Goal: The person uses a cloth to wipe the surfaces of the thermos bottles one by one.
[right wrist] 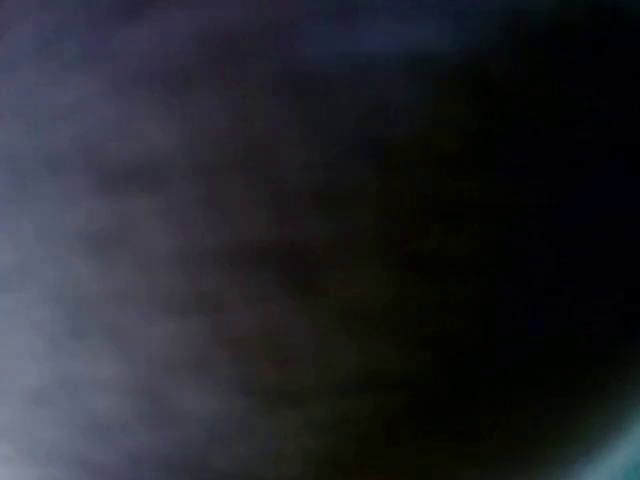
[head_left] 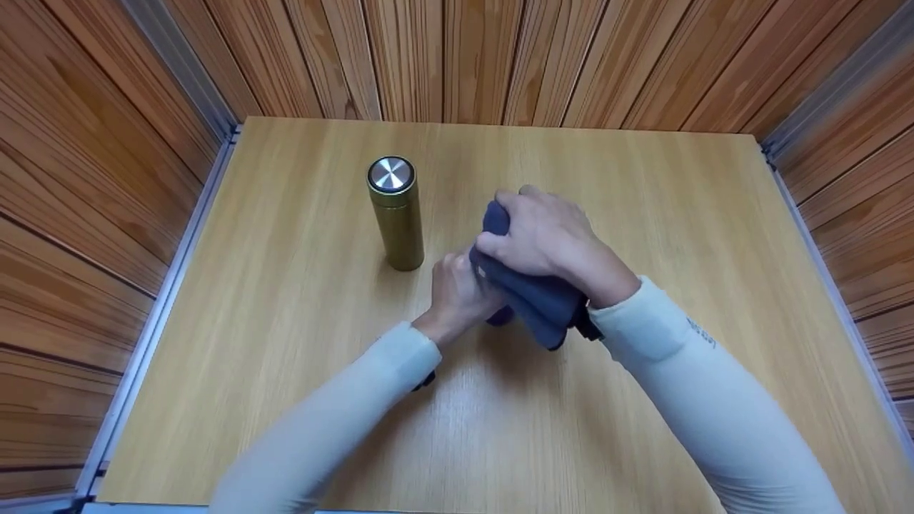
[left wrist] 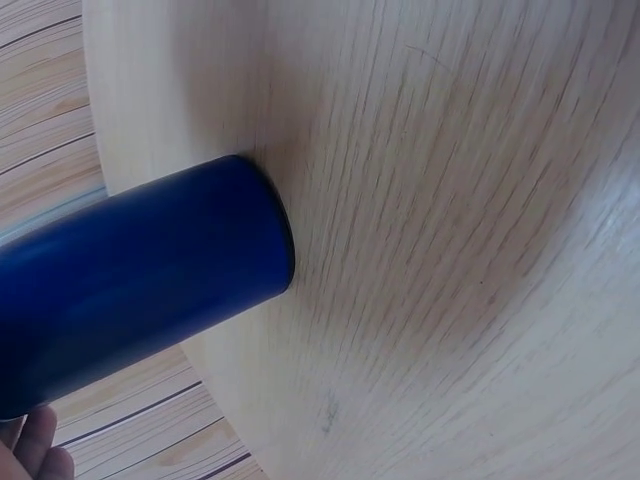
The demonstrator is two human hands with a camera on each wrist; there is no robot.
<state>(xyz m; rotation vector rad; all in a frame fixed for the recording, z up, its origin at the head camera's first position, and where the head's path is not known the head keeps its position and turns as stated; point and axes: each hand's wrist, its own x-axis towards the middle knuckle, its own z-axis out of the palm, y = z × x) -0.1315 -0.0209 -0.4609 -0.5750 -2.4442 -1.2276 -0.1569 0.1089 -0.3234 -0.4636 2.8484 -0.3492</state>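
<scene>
In the head view my left hand grips a blue cylindrical bottle, mostly covered there by the hands and cloth. The left wrist view shows the bottle with its flat end over the table, fingertips curled at its lower left. My right hand holds a dark blue cloth against the bottle's upper part, and a fold of it hangs toward me. Left of both hands a gold thermos flask with a silver-topped lid stands upright. Dark blur fills the right wrist view.
Both hands are above a light wooden table. Wood-plank walls rise behind it and at both sides, with grey metal rails along the side edges.
</scene>
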